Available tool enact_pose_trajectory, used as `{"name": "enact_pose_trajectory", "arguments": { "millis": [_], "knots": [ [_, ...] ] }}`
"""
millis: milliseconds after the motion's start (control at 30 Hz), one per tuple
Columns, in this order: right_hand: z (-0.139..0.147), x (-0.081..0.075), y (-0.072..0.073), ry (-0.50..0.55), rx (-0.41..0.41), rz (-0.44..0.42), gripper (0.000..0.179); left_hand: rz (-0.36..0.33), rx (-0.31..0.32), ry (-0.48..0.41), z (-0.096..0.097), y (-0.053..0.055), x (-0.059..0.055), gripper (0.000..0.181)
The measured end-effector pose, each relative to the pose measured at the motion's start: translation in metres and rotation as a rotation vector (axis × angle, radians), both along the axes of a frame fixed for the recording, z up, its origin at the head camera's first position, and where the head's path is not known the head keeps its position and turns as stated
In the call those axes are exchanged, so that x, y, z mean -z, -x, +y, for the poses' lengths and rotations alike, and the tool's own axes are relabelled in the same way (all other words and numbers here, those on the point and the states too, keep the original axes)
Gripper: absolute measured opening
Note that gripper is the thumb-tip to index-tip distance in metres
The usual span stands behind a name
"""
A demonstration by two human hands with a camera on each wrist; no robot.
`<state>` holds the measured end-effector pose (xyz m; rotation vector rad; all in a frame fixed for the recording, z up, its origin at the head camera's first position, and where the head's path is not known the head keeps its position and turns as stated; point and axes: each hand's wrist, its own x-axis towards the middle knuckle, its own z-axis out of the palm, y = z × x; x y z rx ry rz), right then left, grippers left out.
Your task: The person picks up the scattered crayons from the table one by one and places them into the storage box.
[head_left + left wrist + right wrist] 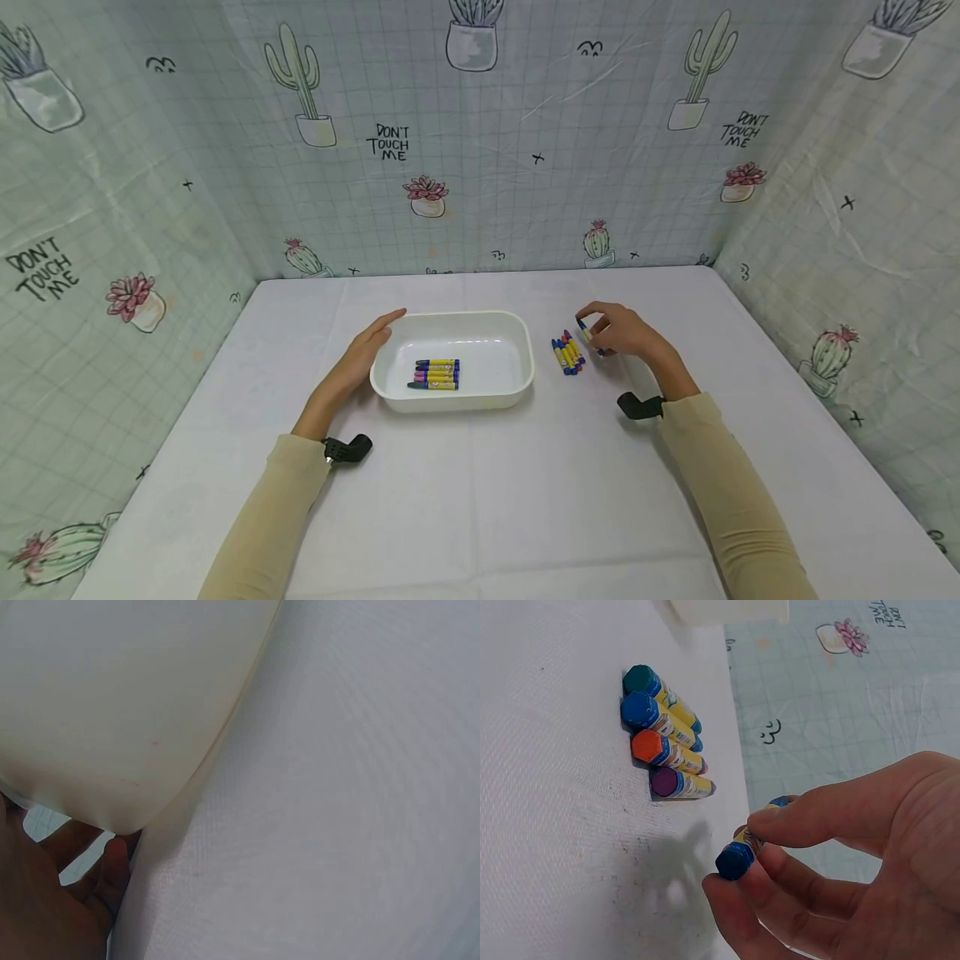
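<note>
Currently, crayons (438, 376) lie inside the white tray (457, 404), left of centre; left hand (362, 352) rests along its left end, fingers apparently straight; rightward, four more crayons (567, 353); slightly farther, right hand (628, 330) pinches a blue-ended crayon (740, 851).

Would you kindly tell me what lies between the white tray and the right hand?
In the head view, four crayons lie side by side between the white tray and the right hand.
</note>
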<state>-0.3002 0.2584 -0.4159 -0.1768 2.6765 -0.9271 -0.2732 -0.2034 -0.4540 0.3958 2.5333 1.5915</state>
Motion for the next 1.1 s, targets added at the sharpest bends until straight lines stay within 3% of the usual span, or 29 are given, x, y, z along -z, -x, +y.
{"name": "enact_pose_trajectory", "arguments": {
  "millis": [100, 233, 567, 1100],
  "knots": [
    [0.000, -0.001, 0.000, 0.001, -0.006, 0.011, 0.055, 0.010, -0.005, 0.005, -0.003, 0.006, 0.010, 0.051],
    [-0.002, -0.002, -0.001, 0.009, -0.014, 0.028, 0.055, 0.020, -0.007, 0.003, -0.005, 0.008, 0.014, 0.051],
    [-0.006, -0.011, -0.003, 0.049, -0.081, 0.062, 0.055, 0.021, -0.018, 0.015, -0.006, 0.006, 0.014, 0.051],
    [-0.047, -0.051, 0.005, -0.037, -0.218, 0.110, 0.052, 0.020, -0.010, -0.014, -0.005, 0.006, 0.013, 0.050]
  ]
}}
